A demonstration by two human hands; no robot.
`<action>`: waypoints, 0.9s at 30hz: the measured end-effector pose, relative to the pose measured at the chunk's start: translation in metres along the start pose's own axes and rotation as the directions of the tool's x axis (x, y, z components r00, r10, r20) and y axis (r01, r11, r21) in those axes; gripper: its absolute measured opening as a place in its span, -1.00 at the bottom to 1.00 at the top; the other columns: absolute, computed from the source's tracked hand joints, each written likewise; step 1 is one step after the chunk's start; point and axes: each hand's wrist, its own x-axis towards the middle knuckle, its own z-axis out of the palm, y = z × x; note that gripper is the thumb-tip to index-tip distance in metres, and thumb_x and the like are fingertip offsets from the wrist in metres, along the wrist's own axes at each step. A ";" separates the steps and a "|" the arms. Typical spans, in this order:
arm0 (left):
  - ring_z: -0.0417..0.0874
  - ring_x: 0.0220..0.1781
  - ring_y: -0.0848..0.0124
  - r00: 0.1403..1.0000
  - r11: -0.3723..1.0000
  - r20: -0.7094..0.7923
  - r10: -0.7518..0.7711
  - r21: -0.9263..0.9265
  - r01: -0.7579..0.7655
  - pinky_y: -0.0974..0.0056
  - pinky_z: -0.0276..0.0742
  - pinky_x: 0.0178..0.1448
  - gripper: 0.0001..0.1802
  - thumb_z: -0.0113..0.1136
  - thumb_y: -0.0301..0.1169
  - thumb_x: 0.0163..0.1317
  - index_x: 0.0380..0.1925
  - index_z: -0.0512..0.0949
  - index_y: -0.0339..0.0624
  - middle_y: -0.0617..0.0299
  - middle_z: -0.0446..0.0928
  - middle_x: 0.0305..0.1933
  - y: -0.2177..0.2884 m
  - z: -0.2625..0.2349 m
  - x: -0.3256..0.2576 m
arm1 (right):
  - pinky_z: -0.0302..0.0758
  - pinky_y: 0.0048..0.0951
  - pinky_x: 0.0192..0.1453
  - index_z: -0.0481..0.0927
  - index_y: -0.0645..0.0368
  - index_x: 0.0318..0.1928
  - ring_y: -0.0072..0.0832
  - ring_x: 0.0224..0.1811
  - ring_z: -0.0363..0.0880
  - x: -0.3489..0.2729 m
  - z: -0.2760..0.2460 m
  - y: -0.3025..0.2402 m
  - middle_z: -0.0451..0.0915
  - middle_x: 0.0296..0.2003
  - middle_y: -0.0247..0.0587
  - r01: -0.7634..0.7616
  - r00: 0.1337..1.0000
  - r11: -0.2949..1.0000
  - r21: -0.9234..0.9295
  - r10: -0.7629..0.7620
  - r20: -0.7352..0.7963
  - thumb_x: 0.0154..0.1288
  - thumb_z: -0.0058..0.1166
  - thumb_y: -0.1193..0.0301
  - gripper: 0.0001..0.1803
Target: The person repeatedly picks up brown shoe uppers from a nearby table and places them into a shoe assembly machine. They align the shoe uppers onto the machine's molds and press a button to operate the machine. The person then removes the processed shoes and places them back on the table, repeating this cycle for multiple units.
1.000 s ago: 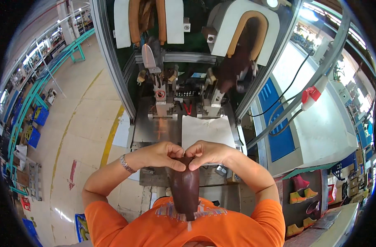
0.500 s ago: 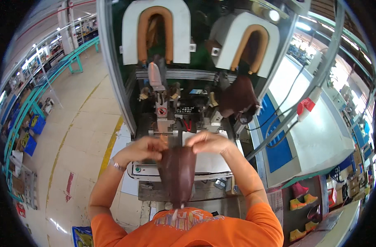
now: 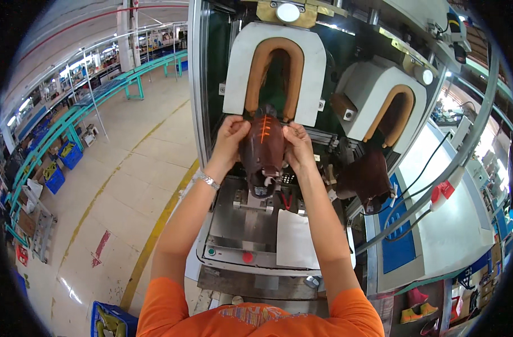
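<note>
A dark brown leather shoe upper (image 3: 263, 151) with orange cross-lacing is held up in front of the machine's left station. My left hand (image 3: 231, 136) pinches its left edge, and my right hand (image 3: 298, 145) grips the opposite side. The upper's far end reaches the opening of a white block (image 3: 309, 62) lined with a tan U-shaped pad (image 3: 258, 62). Whatever supports the upper underneath is hidden by it. On the right station sits another brown upper (image 3: 362, 177), below a second white block (image 3: 368, 90) with a similar pad.
Nearer me is the machine's metal bed (image 3: 239, 227) with a white sheet (image 3: 295, 238), a green button and a red button. A grey post with cables and a red-and-white connector (image 3: 444, 191) stands at right. Blue bins (image 3: 113, 320) and a teal conveyor frame (image 3: 105, 90) lie leftward.
Both hands have carried the upper from near my chest forward to the left station. It has turned so the orange lacing shows. The whole view has shifted too.
</note>
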 end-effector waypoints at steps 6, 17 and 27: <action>0.46 -0.29 0.51 0.997 0.980 -0.067 -0.049 -0.196 0.035 0.41 0.41 -0.17 -0.81 0.08 -0.51 0.16 -0.29 0.29 -0.12 0.26 0.45 -0.32 -0.007 0.002 0.007 | 0.40 -0.51 -0.15 0.34 0.14 -0.30 -0.57 -0.34 0.45 0.007 0.008 0.015 0.47 -0.50 -0.38 0.119 0.988 0.992 0.051 -0.113 -0.104 0.08 0.10 0.59 -0.78; 0.45 -0.22 0.49 0.990 0.984 -0.019 -0.143 -0.109 0.140 0.39 0.35 -0.10 -0.78 0.10 -0.50 0.13 -0.23 0.33 -0.15 0.25 0.44 -0.29 -0.007 -0.014 0.019 | 0.39 -0.59 -0.21 0.43 0.12 -0.42 -0.64 -0.44 0.42 0.017 0.007 0.020 0.47 -0.52 -0.40 0.161 0.980 0.987 0.031 -0.156 -0.123 0.09 0.01 0.68 -0.84; 0.45 -0.24 0.54 0.974 0.974 -0.040 -0.225 -0.029 0.224 0.41 0.38 -0.16 -0.78 0.07 -0.47 0.17 -0.18 0.33 -0.15 0.30 0.43 -0.30 -0.007 -0.018 0.000 | 0.48 -0.51 -0.17 0.35 0.17 -0.33 -0.50 -0.31 0.51 0.006 0.012 0.007 0.52 -0.37 -0.24 0.018 0.972 1.000 -0.017 -0.021 -0.233 0.11 0.03 0.64 -0.83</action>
